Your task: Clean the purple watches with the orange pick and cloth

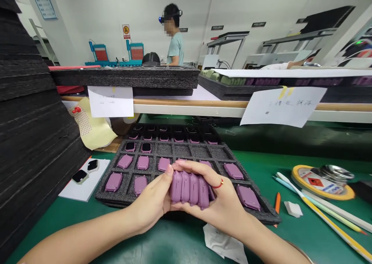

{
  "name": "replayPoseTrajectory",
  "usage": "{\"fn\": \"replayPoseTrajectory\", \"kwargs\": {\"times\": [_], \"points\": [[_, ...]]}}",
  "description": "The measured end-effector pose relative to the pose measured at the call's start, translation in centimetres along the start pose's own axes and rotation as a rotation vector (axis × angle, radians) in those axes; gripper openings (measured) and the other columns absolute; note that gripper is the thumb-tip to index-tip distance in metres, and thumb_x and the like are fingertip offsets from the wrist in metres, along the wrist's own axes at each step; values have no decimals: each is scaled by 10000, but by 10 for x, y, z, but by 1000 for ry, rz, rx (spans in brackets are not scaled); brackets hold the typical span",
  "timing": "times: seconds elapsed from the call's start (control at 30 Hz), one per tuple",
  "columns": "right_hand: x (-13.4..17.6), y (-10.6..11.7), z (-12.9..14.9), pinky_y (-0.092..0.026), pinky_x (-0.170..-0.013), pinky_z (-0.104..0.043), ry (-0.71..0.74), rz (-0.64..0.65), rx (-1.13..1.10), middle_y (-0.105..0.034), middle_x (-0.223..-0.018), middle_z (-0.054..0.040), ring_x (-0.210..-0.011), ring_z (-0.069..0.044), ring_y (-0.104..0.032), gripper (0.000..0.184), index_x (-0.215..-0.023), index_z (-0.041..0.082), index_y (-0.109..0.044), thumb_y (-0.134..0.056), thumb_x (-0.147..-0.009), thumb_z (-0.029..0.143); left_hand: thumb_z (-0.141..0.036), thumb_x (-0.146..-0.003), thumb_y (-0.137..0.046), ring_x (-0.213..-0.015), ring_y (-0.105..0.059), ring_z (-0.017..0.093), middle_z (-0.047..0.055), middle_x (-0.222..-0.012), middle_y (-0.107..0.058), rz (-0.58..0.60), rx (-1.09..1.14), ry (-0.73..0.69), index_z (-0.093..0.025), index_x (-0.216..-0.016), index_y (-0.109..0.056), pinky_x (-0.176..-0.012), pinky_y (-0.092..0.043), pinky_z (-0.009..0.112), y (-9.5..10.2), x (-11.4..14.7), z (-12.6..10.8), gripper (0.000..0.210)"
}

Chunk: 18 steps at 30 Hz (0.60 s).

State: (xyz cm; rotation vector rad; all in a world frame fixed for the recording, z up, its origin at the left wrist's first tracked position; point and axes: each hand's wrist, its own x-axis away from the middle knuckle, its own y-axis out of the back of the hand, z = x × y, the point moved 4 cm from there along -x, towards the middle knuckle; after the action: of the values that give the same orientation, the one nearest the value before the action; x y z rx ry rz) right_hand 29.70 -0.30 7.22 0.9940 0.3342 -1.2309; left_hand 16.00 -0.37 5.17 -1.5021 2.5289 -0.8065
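With the fingers of our left hand [154, 198] and right hand [228, 194] clamped around a row of smooth, rounded purple watch cases [189, 188] over the black compartmented foam tray [266, 214], we see many matching purple cases [113, 182] already set in it (our handful is outside its compartments).

Purple watch cases [190, 188], at least four, packed side by side, upright on edge, narrow sides facing me. I hold the row between my left hand [154, 194] and right hand [225, 196], over the black foam tray [200, 152]; matching purple cases [248, 197] lie in its pockets.
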Motion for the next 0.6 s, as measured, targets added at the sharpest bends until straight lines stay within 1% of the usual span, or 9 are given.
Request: {"fn": "replayPoseTrajectory", "kwargs": {"times": [0.07,0.1,0.17,0.27,0.33,0.43,0.5,0.57,0.6], "points": [[1,-2,-1,-584,-1031,-333,-22,6,-52,-712,-1304,-65,-1139,-221,-727,791,-1422,296,-485,-881,-739,245,-725,-780,-694,-878,-694,190,101,-1027,-742,-42,13,24,-147,-1201,-623,-760,-514,299,-1,2,1,718],[1,-2,0,-583,-1033,-338,-29,7,-69,-717,-1291,-62,-1137,-222,-727,826,-1447,301,-460,-880,-739,239,-727,-768,-705,-838,-685,177,94,-1000,-742,-52,16,34,-143,-1167,-633,-746,-510,293,-1,2,1,711],[0,-2,1,-589,-1020,-334,-38,9,-89,-735,-1250,-40,-1143,-219,-724,865,-1484,319,-417,-852,-748,183,-733,-744,-722,-780,-667,161,80,-955,-737,-62,26,42,-141,-1121,-642,-752,-516,304,0,2,2,707],[-1,0,3,-593,-1004,-313,-60,10,-105,-743,-1230,-6,-1139,-204,-723,911,-1496,351,-396,-827,-731,110,-737,-737,-724,-774,-661,162,75,-931,-731,-69,38,41,-140,-1126,-639,-761,-520,310,-1,3,2,718],[-1,0,3,-594,-997,-308,-65,4,-107,-740,-1238,1,-1123,-201,-729,924,-1485,360,-405,-835,-709,103,-736,-750,-714,-788,-667,172,84,-936,-736,-55,34,45,-133,-1129,-640,-763,-522,313,-2,3,1,716],[1,0,3,-610,-966,-327,-84,-5,-96,-741,-1234,-14,-1106,-217,-736,901,-1479,348,-409,-839,-713,146,-733,-765,-701,-831,-680,196,92,-950,-743,-31,38,55,-139,-1115,-657,-810,-532,341,-4,3,0,691],[1,0,2,-619,-945,-342,-106,2,-93,-749,-1215,-24,-1098,-228,-740,885,-1484,337,-401,-837,-730,178,-735,-773,-689,-838,-674,196,77,-935,-740,-15,42,61,-157,-1105,-675,-830,-530,345,-5,4,-1,666],[1,0,3,-625,-930,-343,-120,6,-96,-755,-1199,-25,-1083,-228,-745,880,-1485,331,-396,-833,-736,179,-744,-790,-660,-813,-660,183,54,-890,-724,20,29,55,-170,-1057,-694,-808,-525,327,-5,4,-2,634],[1,0,2,-628,-919,-336,-125,7,-101,-756,-1197,-23,-1069,-223,-750,879,-1484,331,-395,-826,-736,169,-721,-794,-676,-816,-657,178,43,-884,-716,39,5,40,-174,-1033,-696,-804,-523,317,-4,4,-3,597]]}}
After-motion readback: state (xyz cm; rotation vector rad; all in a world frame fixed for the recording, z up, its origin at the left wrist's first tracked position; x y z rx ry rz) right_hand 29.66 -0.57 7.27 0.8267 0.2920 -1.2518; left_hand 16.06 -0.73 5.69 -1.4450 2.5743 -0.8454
